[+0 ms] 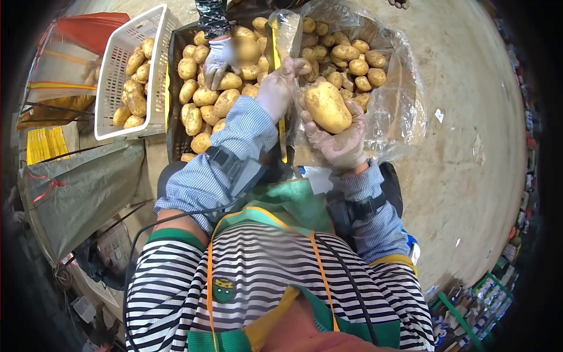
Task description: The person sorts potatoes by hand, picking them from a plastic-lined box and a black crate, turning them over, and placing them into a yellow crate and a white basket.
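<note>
Potato [327, 107] in right hand [340, 141]

Both gloved hands raised, grips closed

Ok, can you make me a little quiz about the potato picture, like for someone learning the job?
1. True or false: the right hand holds a big potato.
2. What does the left hand grip? A) the edge of the clear plastic bag B) the white basket C) a knife
3. Whose gloved hand rests on the potatoes in the black crate?

Key
1. True.
2. A.
3. Another person's, reaching in from the top of the view.
</note>
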`<action>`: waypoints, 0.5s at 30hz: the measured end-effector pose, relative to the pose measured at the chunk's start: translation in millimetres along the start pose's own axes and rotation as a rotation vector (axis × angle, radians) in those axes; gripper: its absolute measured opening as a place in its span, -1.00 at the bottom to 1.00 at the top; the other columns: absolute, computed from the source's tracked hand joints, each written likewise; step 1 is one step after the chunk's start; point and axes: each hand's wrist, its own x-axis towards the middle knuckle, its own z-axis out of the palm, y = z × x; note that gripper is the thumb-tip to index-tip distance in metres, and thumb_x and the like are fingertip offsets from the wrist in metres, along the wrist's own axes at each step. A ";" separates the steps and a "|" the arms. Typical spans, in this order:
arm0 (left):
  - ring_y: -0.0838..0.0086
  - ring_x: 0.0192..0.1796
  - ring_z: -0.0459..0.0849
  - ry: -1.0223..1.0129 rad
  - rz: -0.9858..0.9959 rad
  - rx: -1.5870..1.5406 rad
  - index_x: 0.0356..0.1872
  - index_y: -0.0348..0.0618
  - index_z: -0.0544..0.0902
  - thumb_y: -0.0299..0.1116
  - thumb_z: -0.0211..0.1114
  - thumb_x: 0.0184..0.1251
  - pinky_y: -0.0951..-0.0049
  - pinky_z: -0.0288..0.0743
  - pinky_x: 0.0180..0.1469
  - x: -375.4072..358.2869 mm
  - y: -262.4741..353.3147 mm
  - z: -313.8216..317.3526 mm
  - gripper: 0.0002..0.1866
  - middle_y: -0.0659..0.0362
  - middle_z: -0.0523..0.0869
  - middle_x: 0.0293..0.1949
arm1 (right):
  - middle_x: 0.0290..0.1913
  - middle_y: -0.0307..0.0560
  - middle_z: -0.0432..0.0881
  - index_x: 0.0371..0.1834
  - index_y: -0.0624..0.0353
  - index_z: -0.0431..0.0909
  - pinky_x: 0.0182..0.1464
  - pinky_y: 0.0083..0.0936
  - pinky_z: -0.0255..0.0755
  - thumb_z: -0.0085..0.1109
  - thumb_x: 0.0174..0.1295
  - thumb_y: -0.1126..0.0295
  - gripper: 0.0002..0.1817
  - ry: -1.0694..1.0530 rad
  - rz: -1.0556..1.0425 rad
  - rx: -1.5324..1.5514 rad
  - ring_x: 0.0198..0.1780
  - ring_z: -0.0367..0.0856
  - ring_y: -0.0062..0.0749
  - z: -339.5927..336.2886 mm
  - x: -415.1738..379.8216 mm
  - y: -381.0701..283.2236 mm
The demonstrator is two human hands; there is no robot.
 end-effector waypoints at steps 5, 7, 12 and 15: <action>0.28 0.21 0.58 -0.042 0.452 -0.109 0.23 -0.24 0.49 -0.02 0.32 0.33 0.34 0.31 0.39 -33.4 16.0 30.3 -0.40 0.00 0.67 0.08 | 0.09 0.08 0.57 0.36 0.24 0.30 -0.03 -0.31 0.59 0.13 0.26 0.23 -0.39 -0.137 -0.415 -0.539 0.04 0.62 -0.13 -45.7 10.7 7.3; 0.18 0.17 0.62 0.038 0.549 -0.164 0.22 -0.25 0.49 -0.01 0.39 0.24 0.32 0.35 0.35 -32.4 20.6 32.7 -0.35 -0.06 0.71 0.00 | 0.11 0.04 0.55 0.41 0.24 0.23 -0.03 -0.34 0.59 0.19 0.23 0.39 -0.34 -0.198 -0.759 -1.096 0.07 0.60 -0.21 -48.0 9.6 7.2; 0.17 -0.02 0.68 0.156 0.653 0.535 0.18 -0.29 0.50 -0.14 0.33 0.27 0.28 0.59 0.06 -9.4 -9.7 15.2 -0.44 -0.07 0.68 -0.10 | 0.12 0.01 0.51 0.34 0.21 0.29 -0.07 -0.40 0.53 0.20 0.23 0.33 -0.40 -0.072 -0.735 -1.658 0.08 0.54 -0.29 -42.5 6.4 3.4; 0.16 0.11 0.66 0.150 0.370 -0.074 0.29 -0.27 0.41 -0.32 0.29 0.30 0.35 0.53 0.15 -32.9 21.1 25.2 -0.45 -0.12 0.66 0.04 | 0.26 -0.03 0.44 0.39 0.13 0.28 0.18 -0.36 0.38 -0.06 0.34 0.04 -0.38 -0.101 -0.437 -2.205 0.25 0.42 -0.27 -46.0 -4.2 -12.0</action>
